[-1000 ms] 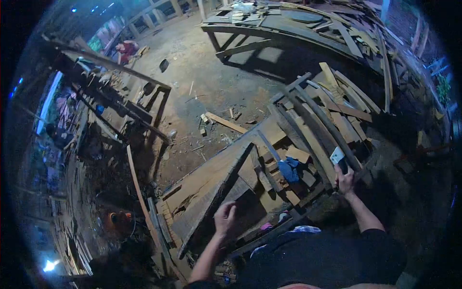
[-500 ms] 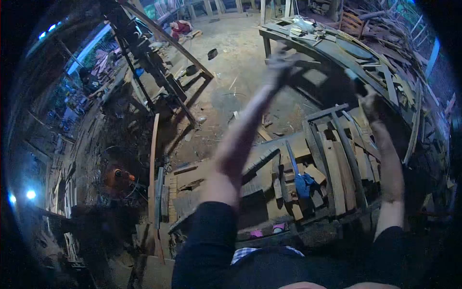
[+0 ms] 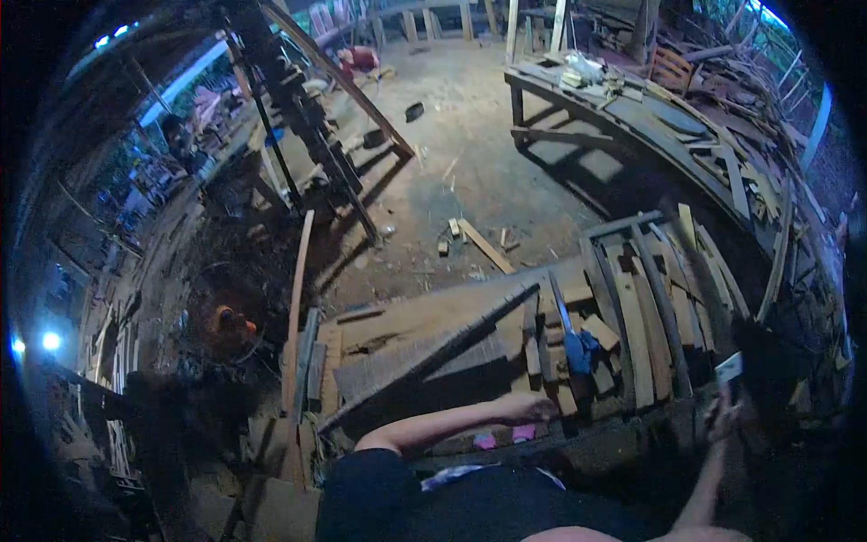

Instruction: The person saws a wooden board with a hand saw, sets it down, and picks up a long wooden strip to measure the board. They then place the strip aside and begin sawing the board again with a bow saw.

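Observation:
My left hand [image 3: 526, 408] hangs low over the near edge of the workbench, its fingers curled; whether anything is inside them is hidden. Just beyond it lie small wood blocks [image 3: 566, 400] and a long narrow tool with a blue end [image 3: 579, 350]. At the right, my right hand [image 3: 722, 417] is closed around a tool with a pale, flat rectangular end [image 3: 729, 366] pointing up. The rest of that tool is too dark to make out. Between the hands stands a wooden frame [image 3: 652, 307] with several slats inside it.
A wide board [image 3: 406, 348] lies across the bench to the left, beside a tall upright strip [image 3: 298, 316]. Offcuts [image 3: 488, 246] are on the floor ahead. A long table [image 3: 623, 104] stacked with wood curves along the right.
Both arms have come down and back from their outstretched position. My left hand is now at the bench's near edge; my right hand has carried the pale-ended tool lower. The view shifted slightly.

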Available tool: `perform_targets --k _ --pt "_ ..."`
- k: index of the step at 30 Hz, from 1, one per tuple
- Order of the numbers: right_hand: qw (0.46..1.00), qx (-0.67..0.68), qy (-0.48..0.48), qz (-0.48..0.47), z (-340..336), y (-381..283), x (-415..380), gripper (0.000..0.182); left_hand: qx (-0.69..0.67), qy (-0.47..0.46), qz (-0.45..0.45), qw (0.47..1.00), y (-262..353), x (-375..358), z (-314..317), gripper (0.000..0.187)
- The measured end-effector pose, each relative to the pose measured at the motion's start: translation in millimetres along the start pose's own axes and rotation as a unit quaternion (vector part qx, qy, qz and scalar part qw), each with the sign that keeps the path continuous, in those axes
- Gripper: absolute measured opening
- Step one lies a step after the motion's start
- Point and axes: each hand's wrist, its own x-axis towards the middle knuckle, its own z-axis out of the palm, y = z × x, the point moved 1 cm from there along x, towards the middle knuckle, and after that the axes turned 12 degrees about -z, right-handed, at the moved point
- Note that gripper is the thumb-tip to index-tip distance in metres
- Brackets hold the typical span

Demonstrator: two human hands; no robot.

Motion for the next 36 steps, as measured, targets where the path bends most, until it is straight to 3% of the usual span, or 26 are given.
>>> perform_targets --k 1,2,3,5,7,10,12,14,16,18,20,22,23,24,26,27,28,30,31,33,36 --pt "0.997 -0.047 -0.035 -0.05 34.7 -7.0 -51.6 0.058 -0.01 -0.003 -0.002 1.0 -3.7 -9.9 1.6 0.044" --pt "0.988 -0.089 -0.072 -0.1 58.6 -5.2 -83.3 0.054 -0.063 -0.026 -0.076 0.995 -10.0 -16.6 0.5 0.042" --pt "0.99 -0.082 -0.071 -0.087 73.4 10.7 -108.0 0.05 -0.113 -0.052 -0.153 0.98 -15.4 -24.8 3.8 0.04" --pt "0.993 -0.065 -0.064 -0.074 106.5 24.4 -148.3 0.047 -0.088 -0.006 -0.138 0.986 -38.9 -26.5 26.2 0.04" --pt "0.974 -0.1 -0.202 -0.024 149.1 14.5 -176.3 0.038 -0.061 0.048 -0.107 0.991 -47.0 -25.6 30.6 0.039" --pt "0.959 -0.135 -0.25 -0.018 180.3 30.3 -197.3 0.031 -0.075 0.094 -0.083 0.989 -43.3 -28.1 36.5 0.039" --pt "0.968 -0.11 -0.226 0.029 191.6 55.4 -206.6 0.03 -0.078 0.115 -0.087 0.986 -41.3 -31.8 31.5 0.038" --pt "0.934 -0.172 -0.305 -0.074 206.7 64.6 -203.6 0.031 -0.08 0.138 -0.109 0.981 -45.1 -38.4 18.0 0.037" --pt "0.923 -0.185 -0.304 -0.144 232.0 57.7 -205.1 0.031 -0.054 0.166 -0.091 0.981 -52.6 -40.7 -0.8 0.035" --pt "0.89 -0.237 -0.3 -0.248 235.5 47.1 -216.5 0.032 -0.083 0.229 -0.158 0.957 -53.4 -51.1 -10.5 0.031" --pt "0.861 -0.328 -0.32 -0.221 231.1 65.2 -212.9 0.029 -0.088 0.321 -0.141 0.932 -42.0 -63.3 -32.1 0.026" --pt "0.895 -0.267 -0.314 -0.173 230.2 101.1 -203.3 0.029 -0.065 0.433 -0.123 0.891 -50.6 -66.6 -44.8 0.021" --pt "0.881 -0.237 -0.355 -0.205 255.7 34.0 -224.1 0.032 -0.047 0.459 -0.13 0.878 -61.3 -66.8 -50.7 0.021" --pt "0.88 -0.235 -0.355 -0.208 264.2 24.9 -229.0 0.032 -0.045 0.462 -0.128 0.877 -65.9 -66.3 -59.5 0.021" --pt "0.913 -0.185 -0.358 -0.067 264.6 17.0 -231.2 0.029 0.066 0.558 -0.198 0.803 -69.2 -67.4 -66.2 0.024" --pt "0.898 -0.237 -0.354 -0.109 247.9 71.3 -209.7 0.035 0.086 0.56 -0.247 0.786 -68.4 -68.4 -69.3 0.03" --pt "0.898 -0.239 -0.354 -0.109 248.6 69.8 -207.2 0.035 0.084 0.56 -0.247 0.786 -73.4 -64.0 -69.9 0.03" --pt "0.898 -0.194 -0.376 -0.12 250.6 69.5 -205.2 0.036 0.158 0.637 -0.294 0.694 -97.7 -55.5 -70.0 0.036" --pt "0.898 -0.196 -0.376 -0.119 249.0 73.1 -201.6 0.036 0.165 0.645 -0.316 0.676 -112.2 -49.4 -69.2 0.041" --pt "0.897 -0.157 -0.411 0.042 247.2 76.5 -193.6 0.034 0.176 0.635 -0.359 0.662 -120.0 -39.7 -69.5 0.041" --pt "0.893 -0.127 -0.431 -0.029 263.2 29.7 -189.6 0.032 0.182 0.598 -0.424 0.656 -125.4 -31.9 -69.9 0.042"
